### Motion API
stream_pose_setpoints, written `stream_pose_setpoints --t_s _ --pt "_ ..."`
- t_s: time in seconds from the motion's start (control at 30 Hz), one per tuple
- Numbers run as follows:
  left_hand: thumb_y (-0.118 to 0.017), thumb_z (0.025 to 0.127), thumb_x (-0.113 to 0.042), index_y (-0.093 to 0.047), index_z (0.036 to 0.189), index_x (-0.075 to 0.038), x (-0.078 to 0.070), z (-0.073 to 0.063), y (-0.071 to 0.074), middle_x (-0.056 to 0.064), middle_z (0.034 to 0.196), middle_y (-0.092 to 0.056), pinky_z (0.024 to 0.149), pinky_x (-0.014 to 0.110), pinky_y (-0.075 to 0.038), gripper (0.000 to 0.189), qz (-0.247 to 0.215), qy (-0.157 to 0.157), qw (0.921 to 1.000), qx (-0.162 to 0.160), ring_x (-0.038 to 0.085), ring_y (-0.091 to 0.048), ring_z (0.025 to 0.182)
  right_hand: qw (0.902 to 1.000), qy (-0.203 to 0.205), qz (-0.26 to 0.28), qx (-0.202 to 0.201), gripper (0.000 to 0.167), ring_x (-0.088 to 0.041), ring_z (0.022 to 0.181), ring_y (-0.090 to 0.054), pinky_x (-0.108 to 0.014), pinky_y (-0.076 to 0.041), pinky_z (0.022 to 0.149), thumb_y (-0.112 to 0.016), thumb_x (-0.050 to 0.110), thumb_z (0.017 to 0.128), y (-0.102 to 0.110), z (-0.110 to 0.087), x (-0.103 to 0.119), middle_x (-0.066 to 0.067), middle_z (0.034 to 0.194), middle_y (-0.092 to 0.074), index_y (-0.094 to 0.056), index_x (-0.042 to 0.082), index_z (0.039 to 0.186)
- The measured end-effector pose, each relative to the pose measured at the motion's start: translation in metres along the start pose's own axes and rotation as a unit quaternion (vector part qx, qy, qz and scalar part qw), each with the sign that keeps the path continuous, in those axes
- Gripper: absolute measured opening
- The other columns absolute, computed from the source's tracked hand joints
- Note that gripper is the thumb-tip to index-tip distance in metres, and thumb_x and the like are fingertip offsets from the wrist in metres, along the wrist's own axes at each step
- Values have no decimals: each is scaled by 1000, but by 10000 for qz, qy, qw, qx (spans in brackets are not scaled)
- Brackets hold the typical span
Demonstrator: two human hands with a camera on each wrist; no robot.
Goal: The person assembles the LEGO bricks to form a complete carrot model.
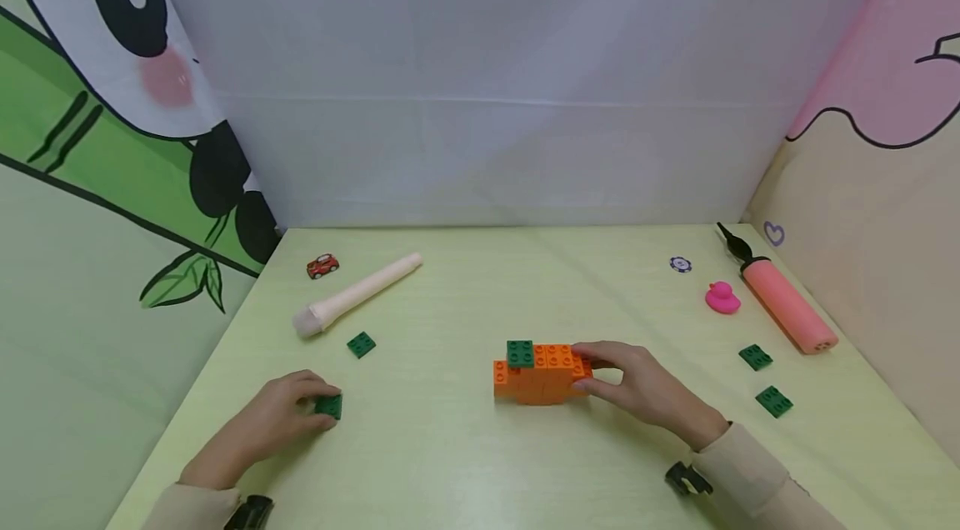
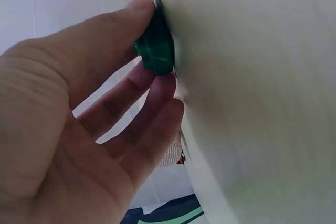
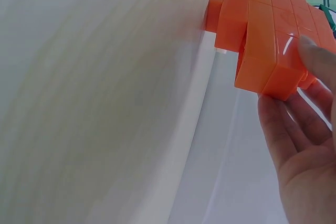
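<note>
My left hand (image 1: 273, 420) pinches a small dark green toy brick (image 1: 328, 407) between thumb and fingers, low over the table at the left. In the left wrist view the green brick (image 2: 158, 48) stands on edge to the camera, its studs facing the palm side. My right hand (image 1: 637, 380) grips the right end of an orange block build (image 1: 546, 380) at the table's middle. One green brick (image 1: 520, 353) sits on top of that build, near its left end. In the right wrist view, stepped layers of the orange build (image 3: 262, 35) show, with the thumb against its side.
Another green brick (image 1: 362, 344) lies behind my left hand, near a white microphone-like stick (image 1: 360, 294) and a red toy car (image 1: 322, 266). At right are two green bricks (image 1: 755, 357), a pink duck (image 1: 722, 297), a poker chip (image 1: 680, 264) and a pink pump (image 1: 787, 303).
</note>
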State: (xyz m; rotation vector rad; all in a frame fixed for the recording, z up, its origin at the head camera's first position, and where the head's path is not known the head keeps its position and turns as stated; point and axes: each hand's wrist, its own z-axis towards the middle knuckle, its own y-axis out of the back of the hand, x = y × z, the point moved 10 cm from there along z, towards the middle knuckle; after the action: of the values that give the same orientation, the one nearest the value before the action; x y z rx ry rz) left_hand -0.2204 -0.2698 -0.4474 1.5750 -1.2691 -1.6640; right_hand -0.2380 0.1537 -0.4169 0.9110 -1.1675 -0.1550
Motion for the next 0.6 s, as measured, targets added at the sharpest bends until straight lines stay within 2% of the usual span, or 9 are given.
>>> stream_pose_setpoints --t_s 0.13,0.23,0.33,0.43,0.6 --pt "-80 85 -30 -74 116 -12 -9 7 0 -1 108 -65 88 45 -52 36 -20 101 9999 17 17 -60 99 10000 3 5 19 56 -22 117 -63 -47 -51 97 -70 36 93 -1 0 0 -2 136 -62 -57 11 141" --pt "-76 88 -31 -72 121 -10 -21 14 4 1 111 -64 89 44 -53 39 -196 44 9998 -61 18 -62 101 10000 21 38 16 55 -23 117 -63 -47 -51 97 -71 35 93 -1 0 0 -3 136 -62 -57 11 141" --pt "-75 91 -30 -70 124 -7 -43 21 10 1 111 -63 85 41 -55 41 -355 -330 9985 -272 18 -63 100 10000 33 42 3 56 -23 117 -63 -47 -51 97 -71 35 92 -1 -1 1 -3 136 -62 -57 11 140" --pt "-74 91 -28 -71 124 -7 -73 28 17 0 110 -63 81 38 -55 39 -344 -847 9941 -591 16 -62 98 10000 38 14 -6 56 -22 117 -63 -47 -51 97 -71 35 92 -1 -1 1 -3 136 -62 -57 11 140" --pt "-76 90 -25 -72 123 -10 -134 41 26 -3 111 -62 81 32 -55 36 -277 -1795 9781 -1016 12 -60 98 10000 50 -33 -25 56 -21 116 -64 -46 -51 97 -71 36 92 0 -1 1 -2 136 -62 -57 11 140"
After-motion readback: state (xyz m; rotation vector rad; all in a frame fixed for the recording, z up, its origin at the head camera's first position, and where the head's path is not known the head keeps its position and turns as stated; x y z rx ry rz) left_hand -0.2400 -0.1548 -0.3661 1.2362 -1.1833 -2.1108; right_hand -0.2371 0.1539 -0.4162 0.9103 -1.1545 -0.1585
